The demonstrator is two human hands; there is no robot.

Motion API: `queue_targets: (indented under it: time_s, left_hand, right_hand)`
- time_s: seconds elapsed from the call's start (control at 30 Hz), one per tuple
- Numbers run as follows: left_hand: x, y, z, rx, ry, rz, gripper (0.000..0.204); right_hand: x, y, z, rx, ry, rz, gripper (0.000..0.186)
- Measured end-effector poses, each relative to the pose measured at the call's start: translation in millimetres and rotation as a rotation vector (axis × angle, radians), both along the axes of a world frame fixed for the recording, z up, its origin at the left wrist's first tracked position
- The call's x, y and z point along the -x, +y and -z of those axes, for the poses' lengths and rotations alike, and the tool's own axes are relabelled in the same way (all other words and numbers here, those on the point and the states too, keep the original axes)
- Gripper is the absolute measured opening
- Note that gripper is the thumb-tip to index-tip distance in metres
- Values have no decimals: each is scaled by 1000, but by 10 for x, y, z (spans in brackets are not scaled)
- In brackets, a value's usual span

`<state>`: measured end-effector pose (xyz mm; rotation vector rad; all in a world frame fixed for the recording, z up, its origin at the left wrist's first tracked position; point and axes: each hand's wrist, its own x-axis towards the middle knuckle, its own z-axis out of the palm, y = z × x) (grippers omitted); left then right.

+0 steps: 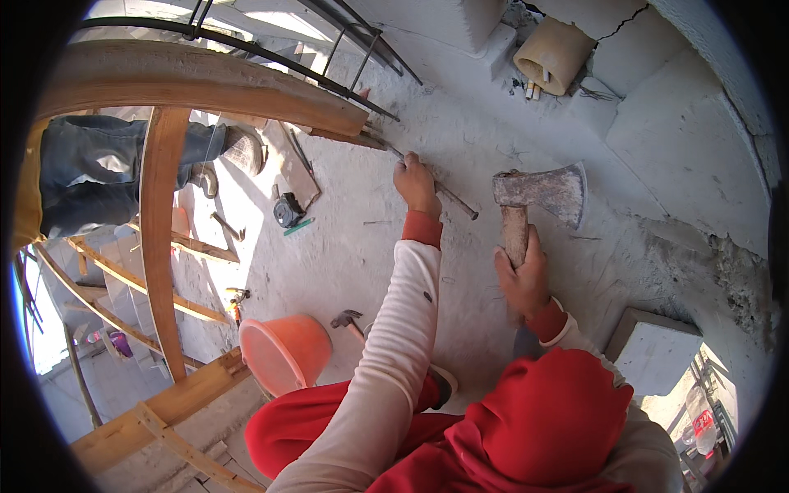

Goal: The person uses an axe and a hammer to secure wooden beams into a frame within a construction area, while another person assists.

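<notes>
My left hand [417, 182] grips a thin metal rod [456, 201] that lies along the line of the curved wooden beam's right end [345, 122], its tip reaching toward the timber. Raised over the dusty concrete surface [427, 312], my right hand [522, 279] is closed around the short wooden handle of a rusty axe [542, 193], whose head is to the right of the rod. Below my left arm lies a claw hammer [347, 320]; an orange bucket [279, 353] is beside it.
A co-worker's legs [99, 164] show behind wooden framing [164, 238] at left. A tape measure [288, 209] and a small hammer [228, 223] lie nearby. Above are rebar cages [353, 49] and a beige pipe piece [551, 57]. A concrete block [649, 353] sits at right.
</notes>
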<state>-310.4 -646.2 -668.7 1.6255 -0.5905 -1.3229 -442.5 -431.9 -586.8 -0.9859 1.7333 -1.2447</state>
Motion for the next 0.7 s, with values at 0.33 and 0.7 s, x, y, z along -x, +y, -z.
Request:
queue_targets:
  time_s: [0.33,0.7]
  left_hand:
    - [179,-199,-254,-83,112,-125,14]
    - [121,-218,-147,-18,59,-94,19]
  right_hand:
    - [-137,-127,-42,182,110,116,31]
    - [-221,-81,68,249,210,184,34]
